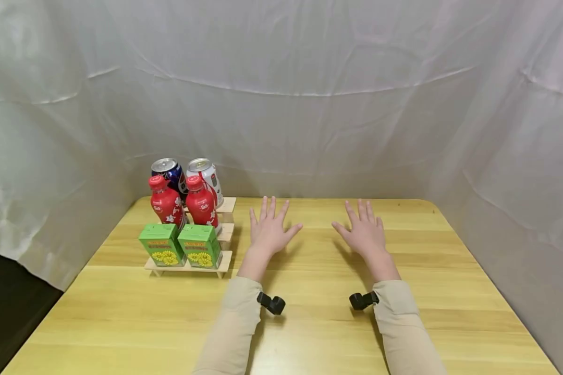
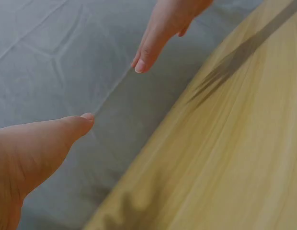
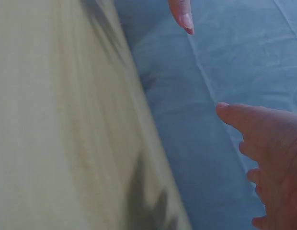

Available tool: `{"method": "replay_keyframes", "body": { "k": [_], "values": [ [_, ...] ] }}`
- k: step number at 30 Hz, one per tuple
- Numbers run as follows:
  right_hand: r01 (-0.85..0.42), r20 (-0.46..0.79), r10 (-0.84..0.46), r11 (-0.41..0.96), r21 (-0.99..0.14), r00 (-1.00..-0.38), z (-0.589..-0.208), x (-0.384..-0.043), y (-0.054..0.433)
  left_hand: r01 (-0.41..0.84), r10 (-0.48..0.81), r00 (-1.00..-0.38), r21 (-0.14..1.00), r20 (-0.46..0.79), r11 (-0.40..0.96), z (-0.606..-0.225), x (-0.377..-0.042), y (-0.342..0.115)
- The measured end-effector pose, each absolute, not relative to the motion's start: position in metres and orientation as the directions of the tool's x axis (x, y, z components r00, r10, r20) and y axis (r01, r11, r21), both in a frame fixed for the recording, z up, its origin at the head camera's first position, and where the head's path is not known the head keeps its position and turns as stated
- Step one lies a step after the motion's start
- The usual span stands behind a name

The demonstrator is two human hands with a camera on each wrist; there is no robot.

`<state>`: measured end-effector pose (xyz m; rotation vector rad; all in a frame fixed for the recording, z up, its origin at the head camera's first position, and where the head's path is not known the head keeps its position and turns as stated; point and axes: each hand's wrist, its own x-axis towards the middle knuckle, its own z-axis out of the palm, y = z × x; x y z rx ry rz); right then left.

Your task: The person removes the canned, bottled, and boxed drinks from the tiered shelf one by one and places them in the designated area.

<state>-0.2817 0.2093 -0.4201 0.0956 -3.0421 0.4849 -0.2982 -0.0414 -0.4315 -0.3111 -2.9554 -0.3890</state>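
Observation:
My left hand (image 1: 270, 233) hovers over the table with its fingers spread and nothing in it. To its left stands a small stepped wooden rack (image 1: 227, 233). On the rack's low front step sit two green drink cartons (image 1: 161, 245) with yellow flowers. Two red bottles (image 1: 202, 204) occupy the middle step, and behind them are a dark blue can (image 1: 166, 169) and a white can (image 1: 209, 174). My right hand (image 1: 366, 234) is held level with the left, fingers also spread, holding nothing. In the left wrist view both hands cast shadows on the wood.
The wooden table (image 1: 319, 323) has a rounded back right corner. Grey-white cloth (image 1: 309, 114) hangs behind it and along both sides. A black camera is strapped at each wrist, over beige sleeves (image 1: 403, 328). A dark area (image 1: 14, 307) lies beyond the table's left edge.

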Motion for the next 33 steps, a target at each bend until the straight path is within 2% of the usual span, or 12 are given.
{"method": "replay_keyframes", "body": {
  "k": [11, 22, 33],
  "values": [
    [-0.118, 0.176, -0.073, 0.959, -0.256, -0.982, -0.397, -0.272, 0.204, 0.307, 0.269, -0.929, 0.124, 0.253, 0.944, -0.389, -0.270, -0.051],
    [-0.207, 0.254, -0.154, 0.959, -0.195, -0.955, -0.368, -0.254, 0.191, 0.358, 0.330, -0.885, 0.026, 0.329, 0.933, -0.350, -0.231, -0.089],
    [-0.279, 0.289, -0.246, 0.957, -0.080, -0.925, -0.347, -0.239, 0.175, 0.383, 0.361, -0.764, -0.074, 0.535, 0.921, -0.327, -0.195, -0.146]
  ]
}}
